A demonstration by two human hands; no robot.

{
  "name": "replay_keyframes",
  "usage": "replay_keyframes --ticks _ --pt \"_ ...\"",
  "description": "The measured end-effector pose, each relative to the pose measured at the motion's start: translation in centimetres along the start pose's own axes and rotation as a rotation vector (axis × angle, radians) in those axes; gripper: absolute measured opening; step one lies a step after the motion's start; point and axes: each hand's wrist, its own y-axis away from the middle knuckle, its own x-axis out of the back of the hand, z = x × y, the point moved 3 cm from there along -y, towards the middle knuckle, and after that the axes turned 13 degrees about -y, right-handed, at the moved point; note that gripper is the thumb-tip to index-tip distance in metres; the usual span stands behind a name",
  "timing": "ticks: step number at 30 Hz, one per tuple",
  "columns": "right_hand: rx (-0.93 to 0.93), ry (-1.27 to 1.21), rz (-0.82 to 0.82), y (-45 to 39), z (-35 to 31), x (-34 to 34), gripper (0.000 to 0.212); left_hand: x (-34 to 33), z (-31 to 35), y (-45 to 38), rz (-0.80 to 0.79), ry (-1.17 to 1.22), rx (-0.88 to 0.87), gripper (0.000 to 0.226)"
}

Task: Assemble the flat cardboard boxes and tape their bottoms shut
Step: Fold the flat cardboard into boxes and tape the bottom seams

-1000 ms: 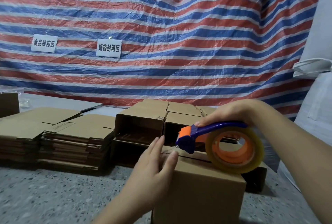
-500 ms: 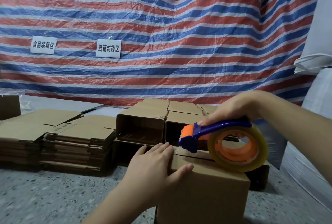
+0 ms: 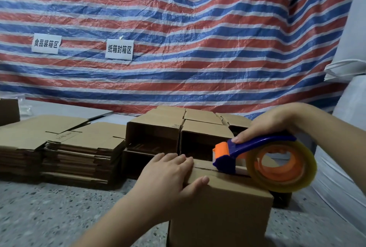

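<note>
An assembled cardboard box (image 3: 221,213) stands on the speckled floor in front of me, its flaps closed along a seam on top. My left hand (image 3: 168,173) presses flat on the box's left top edge, fingers straight and thumb over the near corner. My right hand (image 3: 271,121) grips the blue handle of a tape dispenser (image 3: 257,153) with an orange cutter head and a clear tape roll (image 3: 281,167). The dispenser's head touches the seam near the middle of the box top.
Two stacks of flat cardboard boxes (image 3: 65,147) lie at the left. Several assembled boxes (image 3: 168,131) lie stacked behind the one I work on. A striped tarp (image 3: 178,38) with two paper signs hangs behind. White sacks (image 3: 348,127) stand at the right.
My left hand went from upright beside the box to lying flat on its left top edge. The dispenser came down, and its head now touches the seam.
</note>
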Motion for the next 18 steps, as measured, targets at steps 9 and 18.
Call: replay_keyframes --ticks 9,18 --pt "-0.073 0.091 0.009 -0.3 -2.0 -0.4 0.081 0.9 3.6 -0.7 0.02 0.001 -0.12 0.086" --pt "-0.134 0.045 -0.011 1.5 2.8 1.5 0.092 0.4 3.5 -0.5 0.061 -0.056 -0.126 0.082"
